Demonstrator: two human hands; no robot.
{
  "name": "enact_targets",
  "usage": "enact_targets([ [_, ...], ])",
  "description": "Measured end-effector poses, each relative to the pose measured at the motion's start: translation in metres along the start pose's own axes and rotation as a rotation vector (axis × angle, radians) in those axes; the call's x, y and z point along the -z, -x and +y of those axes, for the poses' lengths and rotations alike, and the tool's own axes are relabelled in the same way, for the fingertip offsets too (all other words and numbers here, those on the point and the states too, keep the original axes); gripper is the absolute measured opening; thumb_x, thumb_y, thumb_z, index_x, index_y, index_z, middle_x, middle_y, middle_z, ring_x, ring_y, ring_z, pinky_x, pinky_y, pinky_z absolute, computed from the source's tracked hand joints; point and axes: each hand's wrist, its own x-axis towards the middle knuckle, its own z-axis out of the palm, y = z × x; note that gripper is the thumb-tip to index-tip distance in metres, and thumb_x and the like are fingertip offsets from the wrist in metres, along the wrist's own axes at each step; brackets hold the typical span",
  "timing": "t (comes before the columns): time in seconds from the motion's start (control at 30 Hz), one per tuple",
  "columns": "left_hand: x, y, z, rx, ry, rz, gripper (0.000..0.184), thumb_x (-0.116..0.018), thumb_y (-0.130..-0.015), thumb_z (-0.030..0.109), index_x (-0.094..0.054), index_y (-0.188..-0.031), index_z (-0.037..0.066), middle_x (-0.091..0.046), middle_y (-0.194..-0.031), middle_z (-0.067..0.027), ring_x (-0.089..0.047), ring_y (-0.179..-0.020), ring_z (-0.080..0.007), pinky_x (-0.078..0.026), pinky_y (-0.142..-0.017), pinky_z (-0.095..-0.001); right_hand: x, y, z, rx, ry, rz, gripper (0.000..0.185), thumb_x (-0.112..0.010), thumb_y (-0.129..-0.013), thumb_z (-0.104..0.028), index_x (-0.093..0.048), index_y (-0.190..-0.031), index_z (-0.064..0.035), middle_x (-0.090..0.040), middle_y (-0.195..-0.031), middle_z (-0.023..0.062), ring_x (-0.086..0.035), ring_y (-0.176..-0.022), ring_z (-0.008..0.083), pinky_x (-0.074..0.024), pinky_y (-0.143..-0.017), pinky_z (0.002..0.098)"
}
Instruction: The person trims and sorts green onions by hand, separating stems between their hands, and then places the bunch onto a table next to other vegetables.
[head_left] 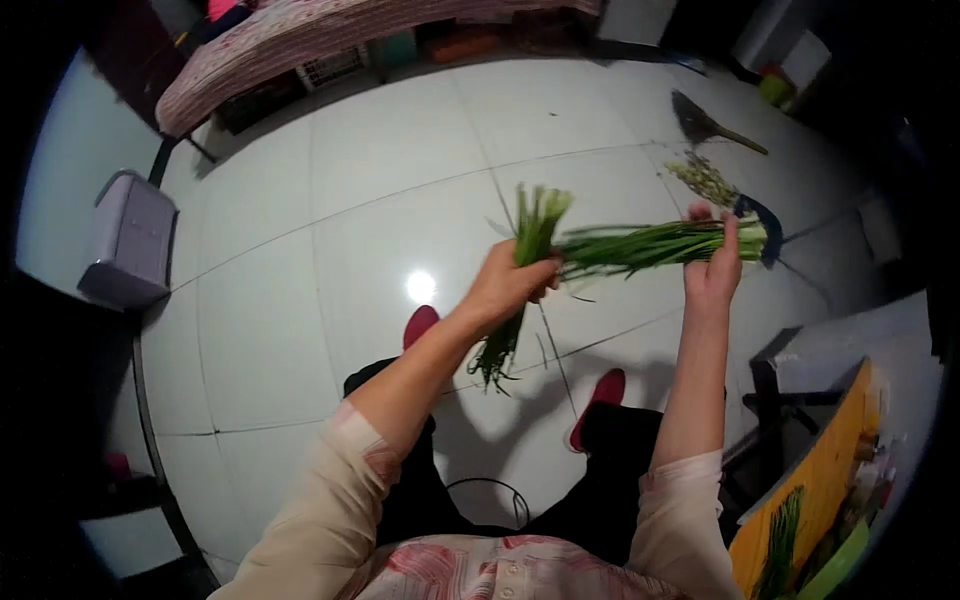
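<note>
My left hand (512, 282) is closed around a bunch of green chives (538, 225), held nearly upright with pale cut ends up and dark leaf tips hanging below. In my right hand (712, 268) is a second bunch of chives (640, 247), lying sideways with its pale stem ends to the right. My right fingers and thumb grip it close to those ends. The leaf tips of this bunch reach my left hand, and I cannot tell whether they touch it. Both bunches are above the tiled floor.
Plant trimmings (703, 180) lie by a dark blue dustpan-like object (770, 228), with a broom (697, 122) beyond. More chives (784, 535) rest on a yellow wooden surface (835, 450) at right. A purple-grey plastic stool or bin (135, 240) stands left; a covered bed (300, 45) is behind.
</note>
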Motion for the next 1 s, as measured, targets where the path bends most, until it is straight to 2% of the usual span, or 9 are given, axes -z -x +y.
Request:
enact_targets([
  [0.13,-0.002,-0.010,-0.004,0.053,-0.020,-0.017,0.023,-0.064,-0.085,0.020,-0.063,-0.094,-0.001,-0.060,-0.069,-0.0037,-0.051,-0.055,-0.0095,-0.042,-0.051,-0.0240,0.013,-0.010,-0.030,0.301,0.044,0.157,0.025,-0.056,-0.094,-0.028,-0.055,-0.095,-0.0026,-0.065,-0.087,0.0142,-0.064,-0.080,0.0246,-0.0530,-0.076,0.0385],
  [0.2,-0.012,-0.007,-0.008,0.093,0.056,-0.027,0.024,-0.064,-0.084,0.021,-0.063,-0.094,0.000,-0.059,-0.069,-0.0030,-0.051,-0.056,-0.0090,-0.041,-0.051,-0.0232,0.022,-0.001,-0.029,0.345,0.355,0.098,0.026,-0.056,-0.093,-0.027,-0.058,-0.085,-0.0027,-0.064,-0.077,0.0113,-0.062,-0.069,0.0207,-0.0527,-0.068,0.0354],
  [0.23,-0.013,-0.008,-0.003,0.107,0.063,-0.040,0.026,-0.065,-0.084,0.022,-0.062,-0.096,-0.001,-0.058,-0.067,-0.0018,-0.050,-0.054,-0.0085,-0.040,-0.050,-0.0227,0.008,0.001,-0.019,0.280,0.450,0.159,0.027,-0.057,-0.092,-0.027,-0.060,-0.080,-0.0024,-0.059,-0.066,0.0065,-0.056,-0.059,0.0165,-0.0490,-0.058,0.0316],
  [0.27,-0.016,-0.009,-0.001,0.112,0.062,-0.051,0.026,-0.065,-0.084,0.022,-0.062,-0.096,-0.001,-0.058,-0.067,-0.0018,-0.050,-0.054,-0.0085,-0.040,-0.050,-0.0227,0.006,0.004,-0.002,0.234,0.421,-0.002,0.026,-0.058,-0.091,-0.026,-0.060,-0.086,-0.0010,-0.054,-0.063,0.0039,-0.051,-0.055,0.0138,-0.0447,-0.054,0.0286],
  [0.37,-0.025,-0.007,0.004,0.167,0.085,-0.126,0.021,-0.063,-0.085,0.021,-0.061,-0.091,0.001,-0.057,-0.067,-0.0015,-0.048,-0.056,-0.0078,-0.039,-0.052,-0.0228,-0.018,0.038,0.025,-0.181,0.610,-0.268,0.024,-0.060,-0.091,-0.026,-0.057,-0.092,-0.0022,-0.048,-0.061,-0.0004,-0.047,-0.051,0.0101,-0.0424,-0.050,0.0264],
  [0.43,-0.031,-0.009,0.003,0.216,0.065,-0.109,0.022,-0.065,-0.084,0.024,-0.063,-0.091,0.003,-0.056,-0.067,0.0006,-0.047,-0.056,-0.0065,-0.038,-0.052,-0.0213,-0.029,0.054,0.037,-0.345,0.728,-0.335,0.023,-0.063,-0.089,-0.025,-0.065,-0.090,-0.0017,-0.050,-0.063,-0.0020,-0.047,-0.052,0.0070,-0.0411,-0.049,0.0229],
  [0.5,-0.038,-0.005,0.017,0.259,-0.103,-0.060,0.023,-0.070,-0.079,0.026,-0.064,-0.087,0.005,-0.052,-0.066,0.0034,-0.046,-0.056,-0.0054,-0.034,-0.050,-0.0204,-0.027,0.057,0.043,-0.384,0.685,-0.553,0.019,-0.066,-0.086,-0.021,-0.067,-0.082,-0.0023,-0.047,-0.061,-0.0029,-0.043,-0.054,0.0043,-0.0389,-0.047,0.0222],
  [0.67,-0.039,-0.010,0.003,0.131,-0.110,-0.014,0.015,-0.063,-0.085,0.020,-0.059,-0.082,0.006,-0.045,-0.059,0.0042,-0.039,-0.047,-0.0060,-0.028,-0.044,-0.0216,-0.045,0.060,0.045,-0.374,0.558,-0.515,0.012,-0.069,-0.080,-0.010,-0.060,-0.076,-0.0033,-0.050,-0.058,-0.0012,-0.045,-0.045,0.0070,-0.0379,-0.039,0.0222],
  [1.0,-0.064,-0.016,-0.008,-0.007,-0.170,-0.158,0.015,-0.058,-0.090,0.019,-0.058,-0.090,0.005,-0.049,-0.066,0.0027,-0.041,-0.053,-0.0050,-0.031,-0.047,-0.0208,-0.020,0.048,0.029,-0.308,0.536,-0.504,0.021,-0.072,-0.075,-0.014,-0.056,-0.074,0.0006,-0.054,-0.057,0.0064,-0.051,-0.042,0.0135,-0.0446,-0.036,0.0274],
])
